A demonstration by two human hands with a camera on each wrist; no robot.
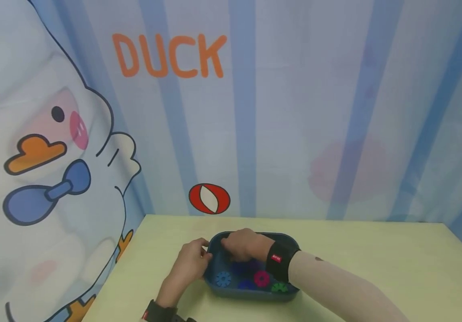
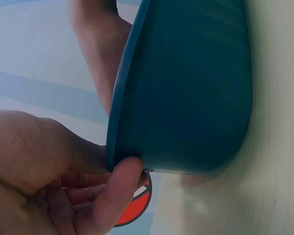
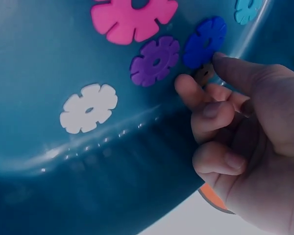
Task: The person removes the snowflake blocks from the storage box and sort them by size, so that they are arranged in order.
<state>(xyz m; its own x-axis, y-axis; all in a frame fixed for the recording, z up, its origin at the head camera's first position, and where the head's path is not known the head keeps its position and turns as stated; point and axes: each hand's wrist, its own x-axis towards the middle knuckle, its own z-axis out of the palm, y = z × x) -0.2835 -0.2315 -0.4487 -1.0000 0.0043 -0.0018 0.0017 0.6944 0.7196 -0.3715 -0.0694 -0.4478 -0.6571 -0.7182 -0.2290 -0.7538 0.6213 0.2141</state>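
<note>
A blue-green plastic basin point(image 1: 251, 294) stands on the table. My left hand point(image 1: 192, 261) pinches its left rim, with one finger against the outer wall point(image 2: 186, 98). Inside the basin is my right hand point(image 1: 245, 245), its fingers curled near the floor. In the right wrist view, thumb and fingertips close about a brown notched disc point(image 3: 204, 74), partly hidden by the fingers. Beside it lie a blue notched disc point(image 3: 205, 43) and a purple one point(image 3: 155, 61). A white notched disc point(image 3: 88, 108) and a pink one point(image 3: 134, 24) lie farther off.
Nearer the basin's front lie a light-blue disc point(image 1: 223, 279), a pink-red disc point(image 1: 261, 278) and a green disc point(image 1: 280, 287). The pale yellow table point(image 1: 356, 250) extends both ways. A printed curtain point(image 1: 287, 112) hangs behind it.
</note>
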